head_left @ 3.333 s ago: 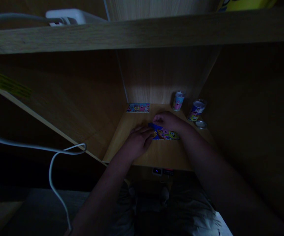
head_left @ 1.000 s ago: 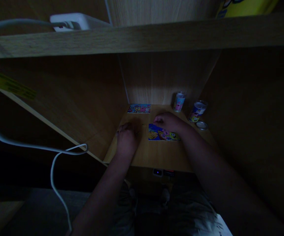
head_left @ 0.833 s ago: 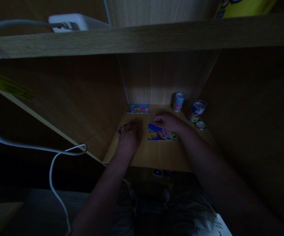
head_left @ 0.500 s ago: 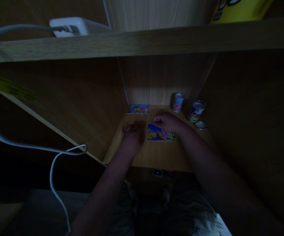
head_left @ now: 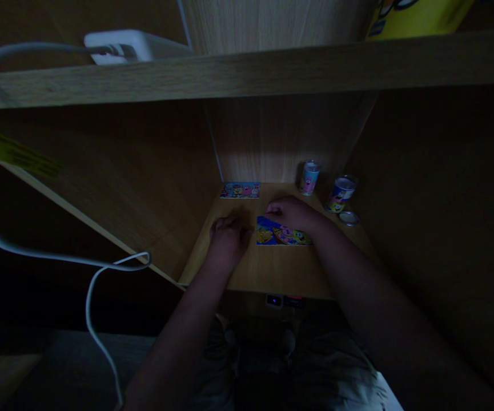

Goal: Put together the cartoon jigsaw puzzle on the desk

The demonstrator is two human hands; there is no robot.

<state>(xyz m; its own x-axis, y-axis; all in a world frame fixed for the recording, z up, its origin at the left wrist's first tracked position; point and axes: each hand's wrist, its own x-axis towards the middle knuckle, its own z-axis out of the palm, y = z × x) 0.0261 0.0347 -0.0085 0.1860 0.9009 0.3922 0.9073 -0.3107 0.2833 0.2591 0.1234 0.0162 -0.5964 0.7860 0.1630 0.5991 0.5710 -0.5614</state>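
Observation:
A blue picture card [head_left: 268,235] with cartoon characters, among them a yellow and a pink one, lies flat on the wooden board [head_left: 272,277]. My right hand [head_left: 290,211] rests over its upper edge with fingers bent together, and whatever they pinch is hidden. Just left of the card, my left hand [head_left: 229,235] hovers low over or touches the board; its fingers are loosely bent, the thumb stands apart, and nothing shows in it. Farther back lies a smaller cartoon picture strip [head_left: 240,190], against the back panel.
Two clear-topped cans with cartoon labels, a pink one [head_left: 309,178] and a blue one [head_left: 341,195], stand at the right rear. A round lid [head_left: 349,218] lies beside them. Above runs a shelf edge [head_left: 247,74] bearing a white adapter [head_left: 139,45]; a white cable [head_left: 49,254] hangs left.
My left hand has shifted slightly left, away from the card, and its fingers have drawn in. My right hand and the card stay in place.

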